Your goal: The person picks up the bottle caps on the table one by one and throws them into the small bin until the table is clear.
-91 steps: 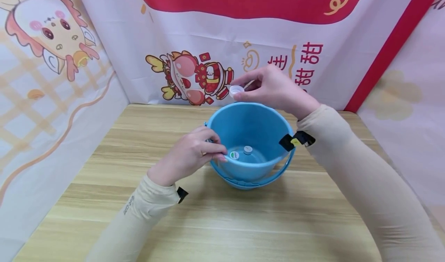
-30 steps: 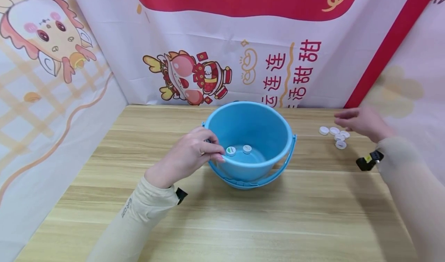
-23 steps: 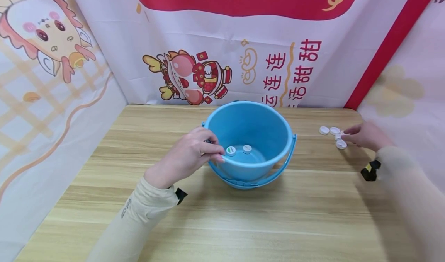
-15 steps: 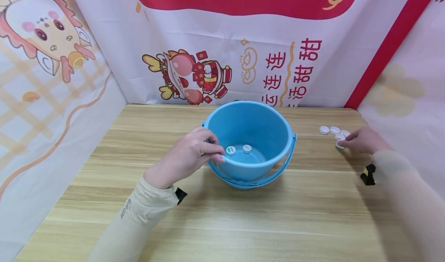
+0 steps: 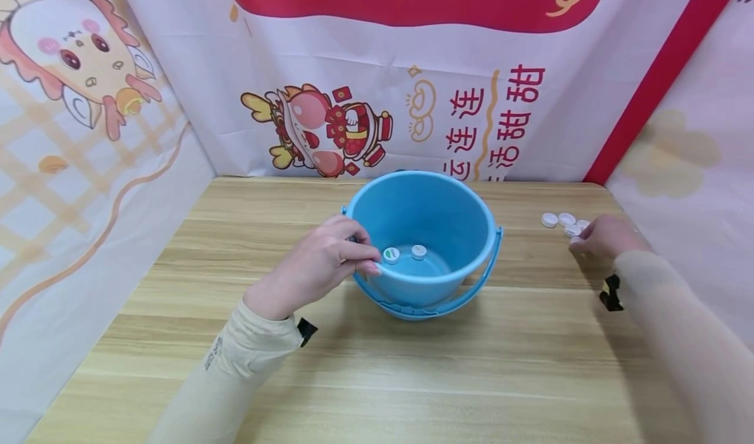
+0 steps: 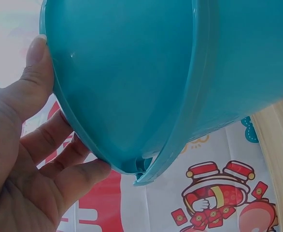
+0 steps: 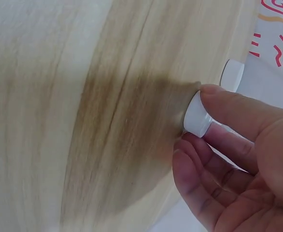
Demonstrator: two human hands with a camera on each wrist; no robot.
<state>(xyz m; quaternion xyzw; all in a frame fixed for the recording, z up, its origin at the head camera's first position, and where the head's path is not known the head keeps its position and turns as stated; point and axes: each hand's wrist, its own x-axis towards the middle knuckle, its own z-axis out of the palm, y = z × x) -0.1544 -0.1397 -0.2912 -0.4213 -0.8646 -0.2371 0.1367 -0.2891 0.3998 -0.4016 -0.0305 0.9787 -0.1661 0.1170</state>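
Observation:
My left hand (image 5: 318,264) holds the near left rim of a light blue plastic bucket (image 5: 424,208); in the left wrist view the thumb (image 6: 36,53) lies on one side of the rim and the fingers on the other. Two round white caps, a green-marked cap (image 5: 391,255) and a plain-looking cap (image 5: 419,252), lie on the bucket's floor. At the table's right side, my right hand (image 5: 612,236) pinches a white bottle cap (image 7: 197,116) between thumb and fingers, close over the wood. More white caps (image 5: 550,220) lie beside these fingers, partly covered by the hand.
The bucket stands on a wood-grain table (image 5: 377,385), its blue handle (image 5: 465,300) hanging down at the front. A printed cloth (image 5: 353,51) with red and cartoon figures rises behind the table, and patterned cloths flank both sides.
Three seconds ago my right hand held a white cap above the bucket; it has since moved right to the caps and now grips one there. My left hand keeps its hold on the rim.

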